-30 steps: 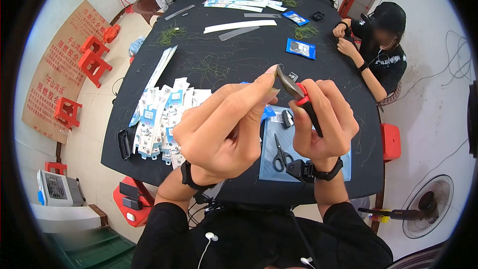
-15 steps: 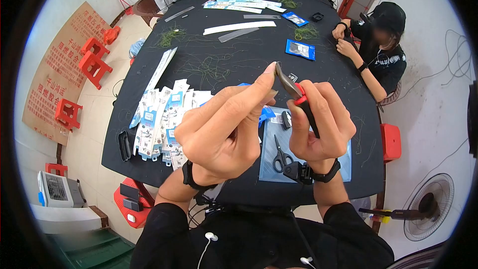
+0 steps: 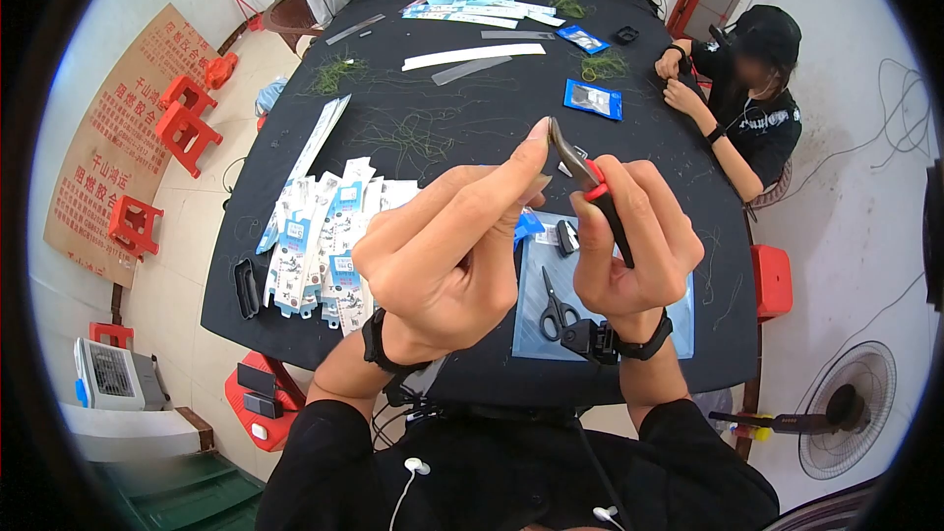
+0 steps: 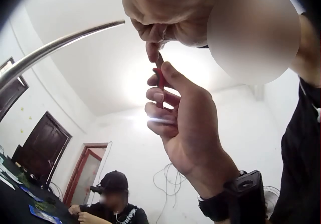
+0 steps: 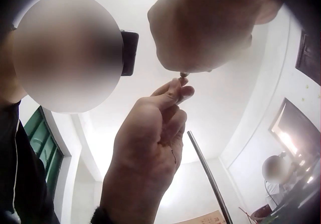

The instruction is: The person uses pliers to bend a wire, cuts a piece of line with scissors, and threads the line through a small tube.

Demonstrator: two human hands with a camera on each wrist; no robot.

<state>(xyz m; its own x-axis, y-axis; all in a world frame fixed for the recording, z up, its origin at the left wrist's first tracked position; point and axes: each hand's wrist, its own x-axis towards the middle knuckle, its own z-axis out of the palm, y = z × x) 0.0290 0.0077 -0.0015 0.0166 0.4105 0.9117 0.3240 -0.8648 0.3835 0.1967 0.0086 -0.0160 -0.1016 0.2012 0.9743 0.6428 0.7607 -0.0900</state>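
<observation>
In the head view my right hand (image 3: pixel 644 236) grips pliers (image 3: pixel 572 159) with red-and-black handles and slim metal jaws pointing up and left. My left hand (image 3: pixel 442 251) is raised beside it, thumb and index finger pinched together right at the pliers' tip. A small thin piece sits at those fingertips; its kind cannot be told. In the left wrist view the pliers' red handle (image 4: pixel 160 77) lies along the right hand's fingers. The right wrist view has the left hand's pinched fingertips (image 5: pixel 175 86) touching the tip area, with the right hand close above.
Scissors (image 3: pixel 558 307) and a small black item (image 3: pixel 566 236) lie on a blue mat (image 3: pixel 531 342). Printed cards (image 3: pixel 295 256) are piled at left. Green line tangles (image 3: pixel 408 138), blue packets (image 3: pixel 593 98) and strips (image 3: pixel 472 56) lie farther back. A person (image 3: pixel 752 88) sits at right.
Both hands have shifted only slightly, and the pliers' tip has moved a little up and right. My left hand keeps its pinch at the tip.
</observation>
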